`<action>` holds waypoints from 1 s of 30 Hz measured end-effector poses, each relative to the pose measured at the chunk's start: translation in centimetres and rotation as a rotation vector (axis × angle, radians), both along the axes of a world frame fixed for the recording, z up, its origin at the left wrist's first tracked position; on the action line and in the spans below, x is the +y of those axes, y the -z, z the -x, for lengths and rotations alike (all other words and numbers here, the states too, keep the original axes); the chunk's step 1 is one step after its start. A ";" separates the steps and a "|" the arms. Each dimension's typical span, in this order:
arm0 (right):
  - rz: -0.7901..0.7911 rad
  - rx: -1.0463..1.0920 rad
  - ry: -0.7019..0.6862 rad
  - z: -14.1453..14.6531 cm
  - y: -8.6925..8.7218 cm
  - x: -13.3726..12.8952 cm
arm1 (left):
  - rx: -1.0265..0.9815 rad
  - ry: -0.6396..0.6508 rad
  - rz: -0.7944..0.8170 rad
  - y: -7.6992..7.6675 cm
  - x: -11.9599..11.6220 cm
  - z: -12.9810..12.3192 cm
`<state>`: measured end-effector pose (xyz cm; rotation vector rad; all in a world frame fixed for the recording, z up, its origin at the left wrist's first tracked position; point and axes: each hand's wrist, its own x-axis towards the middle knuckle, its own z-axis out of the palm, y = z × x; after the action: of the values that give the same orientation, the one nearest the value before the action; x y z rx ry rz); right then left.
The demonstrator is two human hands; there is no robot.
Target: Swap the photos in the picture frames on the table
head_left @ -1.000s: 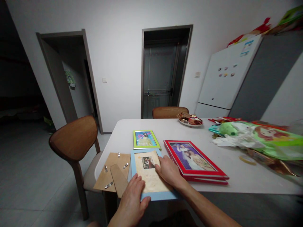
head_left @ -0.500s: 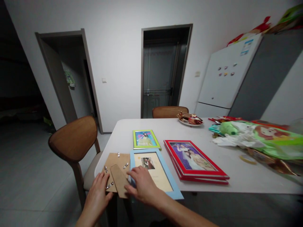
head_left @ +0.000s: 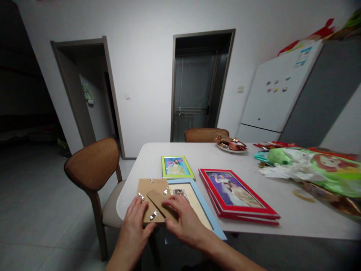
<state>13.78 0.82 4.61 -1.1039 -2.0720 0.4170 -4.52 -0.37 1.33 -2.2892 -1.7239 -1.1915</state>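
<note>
A brown backing board (head_left: 143,184) with metal clips and a slanted stand flap lies at the table's front left corner, overlapping the left side of a light blue photo frame (head_left: 201,203). My left hand (head_left: 134,222) grips the board's lower left edge, thumb at the front edge. My right hand (head_left: 184,220) holds the board's right side by the stand flap, fingers bent over it. Behind them lies a green photo frame (head_left: 177,167). To the right, a red photo frame (head_left: 237,192) is stacked on another red one.
A plate of wrapped items (head_left: 231,143) stands at the table's far edge. Plastic packaging (head_left: 304,162) and a tape roll (head_left: 303,195) lie on the right. One wooden chair (head_left: 93,163) is at the left, another (head_left: 207,134) behind the table.
The backing board has shifted right, over more of the blue frame, and now sits straighter. Both hands have moved with it. The view has shifted slightly.
</note>
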 end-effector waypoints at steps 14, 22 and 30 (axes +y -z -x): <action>0.104 -0.156 0.123 -9.4 2.7 -0.5 | 0.025 0.315 0.304 -0.2 -0.3 -7.5; 0.056 -0.222 0.150 -8.6 2.2 -0.6 | 0.139 0.291 0.302 -0.3 -0.3 -7.2; 0.057 -0.315 0.176 -8.1 1.4 -0.4 | 0.167 0.256 0.274 -0.2 -0.1 -7.2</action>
<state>21.85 0.43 3.22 -1.4504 -2.2169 0.2275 2.63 -0.52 1.57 -2.7481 -1.6626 -0.8030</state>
